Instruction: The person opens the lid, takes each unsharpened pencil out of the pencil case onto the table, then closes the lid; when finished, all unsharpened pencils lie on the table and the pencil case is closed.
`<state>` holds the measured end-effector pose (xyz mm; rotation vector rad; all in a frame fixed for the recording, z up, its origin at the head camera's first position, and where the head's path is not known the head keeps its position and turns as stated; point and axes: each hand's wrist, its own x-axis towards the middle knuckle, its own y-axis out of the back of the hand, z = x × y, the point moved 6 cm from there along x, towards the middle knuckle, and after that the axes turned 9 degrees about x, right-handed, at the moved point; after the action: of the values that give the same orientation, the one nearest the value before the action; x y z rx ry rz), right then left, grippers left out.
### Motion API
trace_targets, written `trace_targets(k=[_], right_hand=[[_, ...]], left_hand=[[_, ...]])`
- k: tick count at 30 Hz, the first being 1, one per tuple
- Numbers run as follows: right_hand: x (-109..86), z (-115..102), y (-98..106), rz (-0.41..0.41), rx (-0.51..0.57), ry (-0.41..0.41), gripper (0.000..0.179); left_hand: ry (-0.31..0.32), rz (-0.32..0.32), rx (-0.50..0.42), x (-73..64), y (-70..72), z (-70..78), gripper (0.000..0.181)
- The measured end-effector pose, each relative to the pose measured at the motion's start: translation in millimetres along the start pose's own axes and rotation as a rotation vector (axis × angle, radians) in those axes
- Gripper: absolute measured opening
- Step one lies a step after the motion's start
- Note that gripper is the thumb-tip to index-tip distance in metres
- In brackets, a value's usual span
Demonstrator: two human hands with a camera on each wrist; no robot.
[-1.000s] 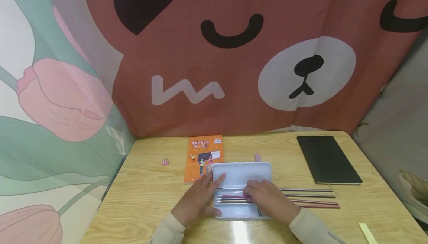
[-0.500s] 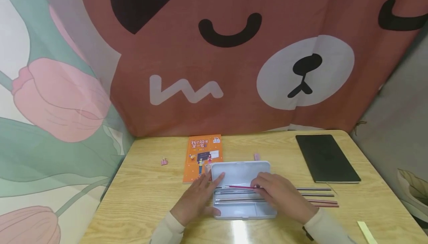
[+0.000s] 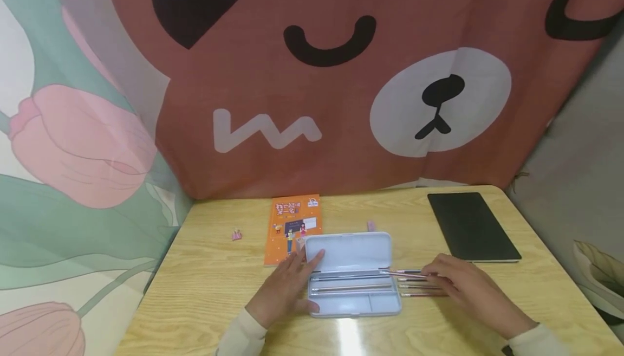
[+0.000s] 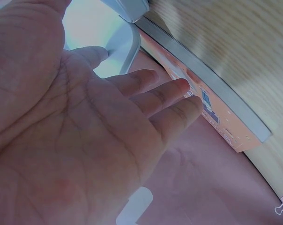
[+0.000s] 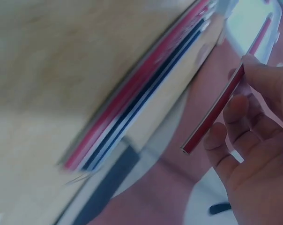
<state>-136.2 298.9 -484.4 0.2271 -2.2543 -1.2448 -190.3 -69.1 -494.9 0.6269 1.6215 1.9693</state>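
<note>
My left hand (image 3: 283,291) rests against the left end of a light-blue pencil case (image 3: 336,305), fingers spread toward its raised lid and thumb at the front rim. Several pencils (image 3: 351,289) lie lengthwise inside. To the right, my right hand (image 3: 468,291) pinches a red pencil (image 5: 212,115) between thumb and fingers; its far end reaches toward the case. Below that hand, more red and dark pencils (image 5: 132,98) lie side by side on the table. In the left wrist view, the palm (image 4: 94,122) fills much of the frame, with straight fingers.
Behind the case lie an orange book (image 3: 292,218) and a small pinkish block (image 3: 371,226). A black notebook (image 3: 473,226) is at the back right, and a pink binder clip (image 3: 236,234) sits at the left. A bear-print curtain (image 3: 341,166) hangs along the table's back edge.
My right hand has lifted the red pencil out of the case and carried it right, over the pencils on the table. The left hand has stayed on the case.
</note>
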Motion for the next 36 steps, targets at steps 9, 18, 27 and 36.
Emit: trace_targets(k=[9, 18, 27, 36], right_hand=[[-38.7, 26, 6, 0.043, 0.021, 0.074, 0.048], [-54.2, 33, 3, 0.01, 0.047, 0.109, 0.043], [-55.7, 32, -7, -0.014, -0.017, 0.115, 0.032], [-51.0, 31, -5, 0.021, 0.013, 0.082, 0.043]], left_hand=[[0.018, -0.017, -0.022, -0.3, -0.8, -1.2, 0.115], [0.027, -0.035, -0.023, 0.1, -2.3, -0.9, 0.116], [0.023, -0.032, -0.031, 0.0, -1.7, -1.0, 0.116], [-0.004, 0.004, -0.023, 0.3, -3.9, -2.9, 0.116]])
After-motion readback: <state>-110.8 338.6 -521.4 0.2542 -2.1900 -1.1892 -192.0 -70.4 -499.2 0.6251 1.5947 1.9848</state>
